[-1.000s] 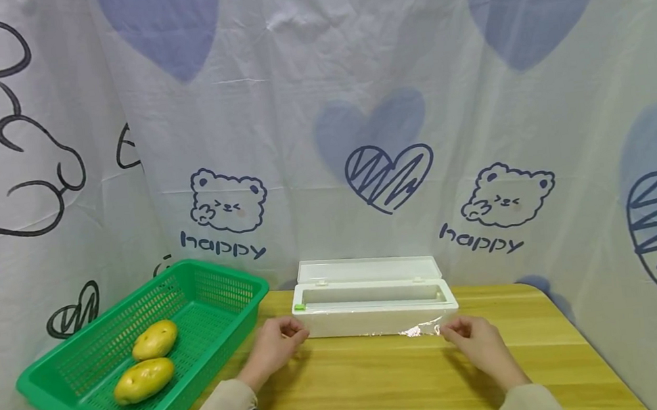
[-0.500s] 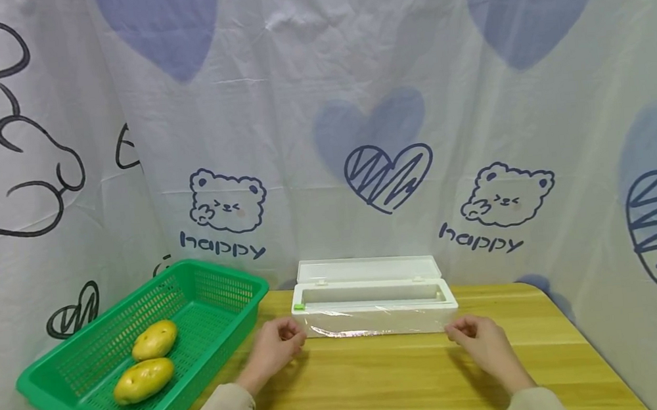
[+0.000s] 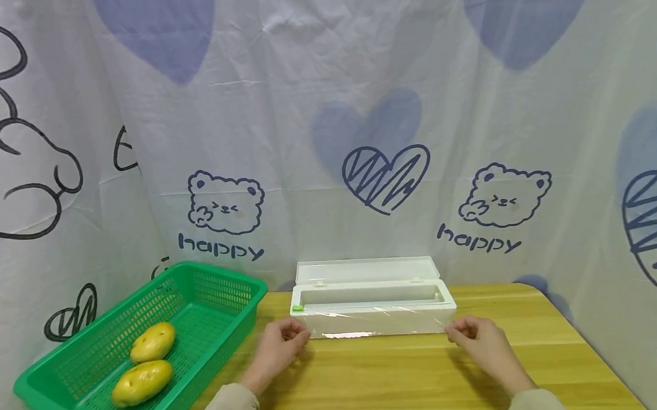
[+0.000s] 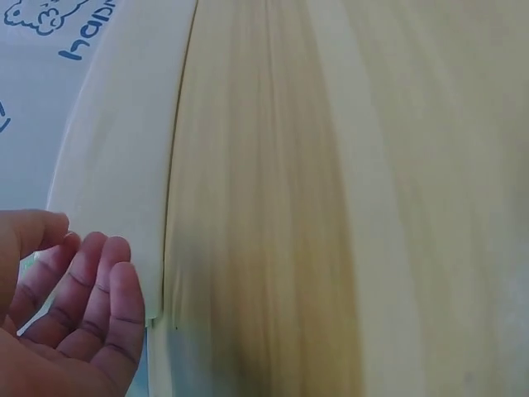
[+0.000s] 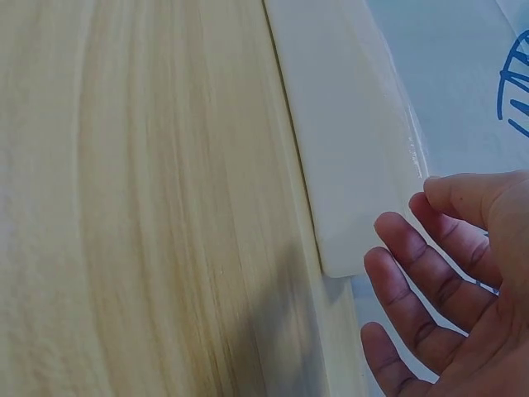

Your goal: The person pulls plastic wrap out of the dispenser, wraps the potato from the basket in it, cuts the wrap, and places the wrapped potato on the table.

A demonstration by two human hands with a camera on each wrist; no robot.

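Note:
A white cling film dispenser box [image 3: 375, 320] stands at the back of the table, its lid [image 3: 367, 270] tipped up behind it. Clear cling film [image 3: 341, 336] hangs over the box's front, its lower edge glinting. At the box's left front corner my left hand [image 3: 280, 349] pinches the film's edge between thumb and index finger. My right hand [image 3: 485, 346] pinches the other end at the right front corner. In the right wrist view a shiny strip of film [image 5: 416, 153] leads to the thumb and index fingertips. A small green piece [image 3: 297, 308] sits at the box's left end.
A green plastic basket [image 3: 222, 334] holding two potatoes [image 3: 153, 342] stands on the left of the wooden table [image 3: 375, 385]. Behind the table hangs a printed white curtain [image 3: 292, 70], close to the raised lid.
The glint along the film's lower edge has shifted from the right toward the left and middle. Both hands keep nearly the same places, with only slight movement.

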